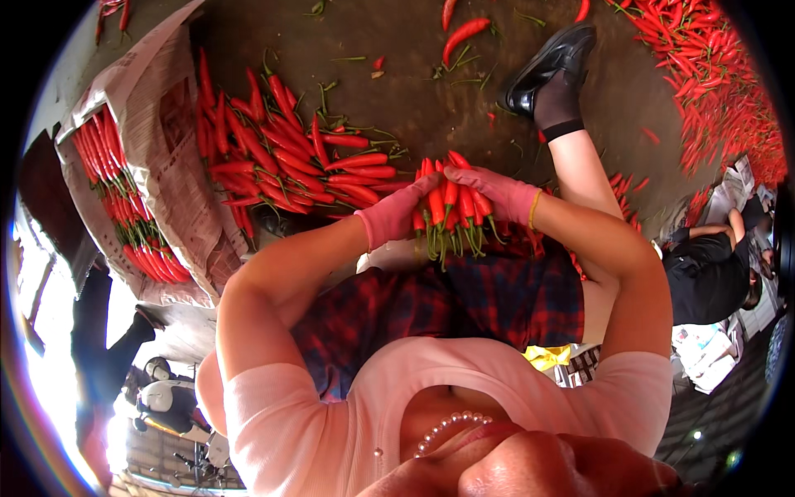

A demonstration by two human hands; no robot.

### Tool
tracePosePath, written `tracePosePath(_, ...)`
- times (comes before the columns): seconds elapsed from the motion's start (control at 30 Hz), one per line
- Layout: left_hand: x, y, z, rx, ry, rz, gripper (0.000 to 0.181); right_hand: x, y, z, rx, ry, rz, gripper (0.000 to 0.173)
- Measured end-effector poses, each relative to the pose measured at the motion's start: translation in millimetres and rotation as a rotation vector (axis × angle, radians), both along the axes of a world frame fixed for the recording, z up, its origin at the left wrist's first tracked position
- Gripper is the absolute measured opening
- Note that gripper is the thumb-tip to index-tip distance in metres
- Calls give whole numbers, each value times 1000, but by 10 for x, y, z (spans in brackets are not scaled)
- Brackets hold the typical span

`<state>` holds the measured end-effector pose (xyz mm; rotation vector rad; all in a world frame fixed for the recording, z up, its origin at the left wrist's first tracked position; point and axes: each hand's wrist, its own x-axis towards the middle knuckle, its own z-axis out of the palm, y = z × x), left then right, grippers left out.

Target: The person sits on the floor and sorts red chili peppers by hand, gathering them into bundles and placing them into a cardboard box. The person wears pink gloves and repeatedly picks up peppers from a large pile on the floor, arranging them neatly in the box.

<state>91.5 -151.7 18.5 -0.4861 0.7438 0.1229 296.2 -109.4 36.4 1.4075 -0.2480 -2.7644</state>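
Observation:
Between my two hands, in front of my lap, is a bunch of red chillies (pixel 450 199), tips away from me and green stems hanging towards my plaid shorts. My left hand (pixel 394 211), in a pink glove, presses the bunch from the left. From the right, my right hand (pixel 502 191), gloved the same, closes on it with fingers over the top. The fingertips of both hands nearly meet. Just beyond my left hand lies a loose pile of red chillies (pixel 279 152) with mixed directions. The undersides of the bunch are hidden.
At the left stands a newspaper-lined container (pixel 164 130) with chillies packed in rows (pixel 143 214). A large chilli heap (pixel 720 93) spreads at the far right. My black shoe (pixel 553 68) rests on the brown floor among stray chillies and stems. A person (pixel 702 276) sits at right; a motor scooter (pixel 164 401) stands lower left.

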Motion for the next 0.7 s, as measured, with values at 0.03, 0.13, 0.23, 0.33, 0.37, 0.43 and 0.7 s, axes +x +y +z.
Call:
tracePosePath(0.03,37,-40,-59,-15,-6,30,51,51,-80,-165,7,-12,26,33)
tracePosePath(0.13,94,-75,-124,-68,-20,103,53,113,-130,-331,17,-25,123,38)
tracePosePath(0.23,107,24,-65,-121,-56,122,56,133,0,-182,-57,16,185,41)
tracePosePath(0.33,109,37,-76,-110,-102,119,59,117,108,-191,-255,33,106,41)
tracePosePath(0.37,110,2,-137,-98,-115,120,61,133,52,-237,-227,32,92,41)
tracePosePath(0.43,112,16,-156,-88,-94,95,62,91,25,-288,-162,34,71,42)
tracePosePath(0.7,-25,69,-34,-205,-136,4,64,81,-4,-220,-239,76,134,41)
